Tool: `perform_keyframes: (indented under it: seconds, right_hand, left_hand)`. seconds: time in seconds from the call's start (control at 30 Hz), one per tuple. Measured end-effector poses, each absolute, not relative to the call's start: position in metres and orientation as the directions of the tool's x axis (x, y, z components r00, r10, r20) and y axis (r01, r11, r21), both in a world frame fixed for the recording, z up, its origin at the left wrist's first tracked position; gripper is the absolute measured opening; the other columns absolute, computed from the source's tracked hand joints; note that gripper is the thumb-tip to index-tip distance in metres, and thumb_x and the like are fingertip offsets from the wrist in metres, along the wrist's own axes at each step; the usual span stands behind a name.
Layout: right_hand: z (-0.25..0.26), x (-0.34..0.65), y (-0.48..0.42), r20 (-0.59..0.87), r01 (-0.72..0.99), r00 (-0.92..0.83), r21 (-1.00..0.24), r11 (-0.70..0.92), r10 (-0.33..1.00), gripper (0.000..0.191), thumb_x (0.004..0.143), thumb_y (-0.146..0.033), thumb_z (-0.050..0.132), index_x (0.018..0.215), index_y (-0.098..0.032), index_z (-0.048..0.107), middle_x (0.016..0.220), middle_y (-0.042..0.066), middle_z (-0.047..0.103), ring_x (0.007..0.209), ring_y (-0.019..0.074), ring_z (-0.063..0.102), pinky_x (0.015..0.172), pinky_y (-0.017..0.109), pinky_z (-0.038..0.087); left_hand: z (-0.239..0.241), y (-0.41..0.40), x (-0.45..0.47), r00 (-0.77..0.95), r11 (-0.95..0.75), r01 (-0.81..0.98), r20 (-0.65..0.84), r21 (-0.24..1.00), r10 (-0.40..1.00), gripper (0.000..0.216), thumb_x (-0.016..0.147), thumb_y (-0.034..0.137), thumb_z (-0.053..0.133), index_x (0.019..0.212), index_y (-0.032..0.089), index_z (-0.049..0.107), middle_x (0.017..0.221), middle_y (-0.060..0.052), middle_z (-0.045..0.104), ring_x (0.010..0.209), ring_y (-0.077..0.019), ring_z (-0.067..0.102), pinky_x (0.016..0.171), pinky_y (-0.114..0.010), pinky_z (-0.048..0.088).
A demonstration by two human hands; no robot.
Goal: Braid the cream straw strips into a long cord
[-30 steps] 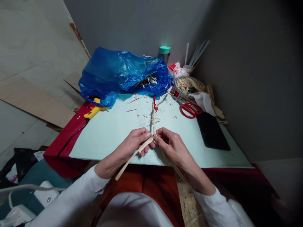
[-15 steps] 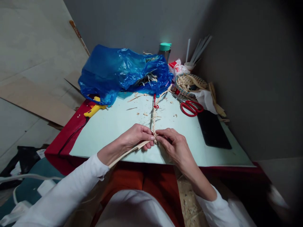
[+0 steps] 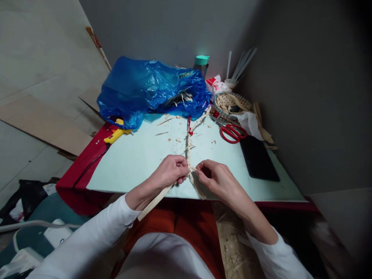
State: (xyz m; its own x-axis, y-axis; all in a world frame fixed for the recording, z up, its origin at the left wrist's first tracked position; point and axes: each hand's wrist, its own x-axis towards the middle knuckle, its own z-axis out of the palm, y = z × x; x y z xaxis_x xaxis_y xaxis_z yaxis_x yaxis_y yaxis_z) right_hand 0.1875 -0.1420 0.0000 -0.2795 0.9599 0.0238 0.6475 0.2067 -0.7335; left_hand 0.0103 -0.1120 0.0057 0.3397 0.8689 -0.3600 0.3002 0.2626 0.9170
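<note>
A pale straw braid (image 3: 188,149) runs down the middle of the table, tied near its far end with a red cord (image 3: 190,126). My left hand (image 3: 171,170) pinches the near end of the braid, and a long loose straw strand (image 3: 154,203) hangs from beneath it toward my lap. Between the fingertips of my right hand (image 3: 215,176) is a thin strand, drawn out to the right of the braid. Another loose strand (image 3: 198,189) lies between the hands, pointing toward the table's front edge.
A blue plastic bag (image 3: 139,89) covers the back left, beside a yellow glue gun (image 3: 116,135). Red-handled scissors (image 3: 233,133), a black tablet-like slab (image 3: 260,161) and a woven basket (image 3: 232,104) with straw are on the right. A green-lidded bottle (image 3: 201,64) stands behind.
My right hand has moved slightly right, pulling a strand away from the braid. One strand now hangs between the hands, and the strand under my left hand has swung lower.
</note>
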Motion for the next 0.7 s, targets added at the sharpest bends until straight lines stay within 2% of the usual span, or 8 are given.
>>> perform_keyframes:
  seconds: [0.2, 0.27, 0.4, 0.57, 0.7]
  right_hand:
    - [0.008, 0.179, -0.154, 0.034, 0.792, -0.242, -0.571, 0.218, 0.970, 0.018, 0.094, -0.026, 0.042, 0.085, -0.017, 0.054, 0.069, 0.002, 0.061, 0.058, 0.0143, 0.052, 0.057, 0.026, 0.033]
    - [0.008, 0.171, -0.161, 0.078, 0.829, -0.223, -0.510, 0.231, 0.972, 0.015, 0.094, -0.023, 0.043, 0.084, -0.017, 0.053, 0.068, 0.002, 0.060, 0.055, 0.0147, 0.053, 0.055, 0.026, 0.032]
    - [0.000, 0.147, -0.180, 0.295, 0.872, -0.229, -0.361, 0.330, 0.928, 0.014, 0.093, -0.017, 0.043, 0.083, -0.017, 0.053, 0.069, 0.002, 0.060, 0.054, 0.0163, 0.055, 0.052, 0.029, 0.031]
    - [-0.013, 0.124, -0.198, 0.505, 0.935, -0.187, -0.171, 0.310, 0.843, 0.019, 0.090, -0.006, 0.042, 0.081, -0.018, 0.054, 0.065, 0.002, 0.058, 0.055, 0.0170, 0.056, 0.049, 0.029, 0.032]
    - [-0.017, 0.121, -0.201, 0.585, 0.946, -0.231, -0.054, 0.321, 0.778, 0.030, 0.090, -0.001, 0.036, 0.110, -0.008, 0.056, 0.072, 0.009, 0.065, 0.060, 0.0179, 0.061, 0.048, 0.029, 0.038]
  left_hand:
    - [-0.007, -0.117, 0.011, 0.363, 0.151, 0.309, -0.263, 0.939, 0.894, 0.005, 0.073, 0.017, 0.053, 0.069, 0.018, 0.052, 0.049, 0.005, 0.056, 0.037, -0.0066, 0.049, 0.035, -0.014, 0.033]
    - [-0.008, -0.120, 0.012, 0.363, 0.138, 0.311, -0.252, 0.940, 0.897, 0.004, 0.074, 0.016, 0.051, 0.070, 0.018, 0.051, 0.049, 0.005, 0.056, 0.038, -0.0078, 0.050, 0.036, -0.015, 0.034]
    - [-0.006, -0.127, 0.015, 0.300, 0.094, 0.252, -0.170, 0.963, 0.939, 0.007, 0.073, 0.014, 0.052, 0.066, 0.017, 0.052, 0.049, 0.006, 0.051, 0.041, -0.0063, 0.049, 0.041, -0.015, 0.033]
    - [-0.005, -0.131, 0.010, 0.284, 0.209, 0.053, -0.216, 0.976, 0.934, 0.008, 0.076, 0.022, 0.059, 0.073, 0.016, 0.055, 0.051, 0.007, 0.051, 0.037, -0.0047, 0.043, 0.039, -0.016, 0.032]
    - [-0.006, -0.127, 0.004, 0.330, 0.289, -0.105, -0.241, 0.952, 0.913, 0.012, 0.074, 0.020, 0.066, 0.079, 0.015, 0.056, 0.057, 0.004, 0.060, 0.039, -0.0037, 0.043, 0.039, -0.015, 0.031]
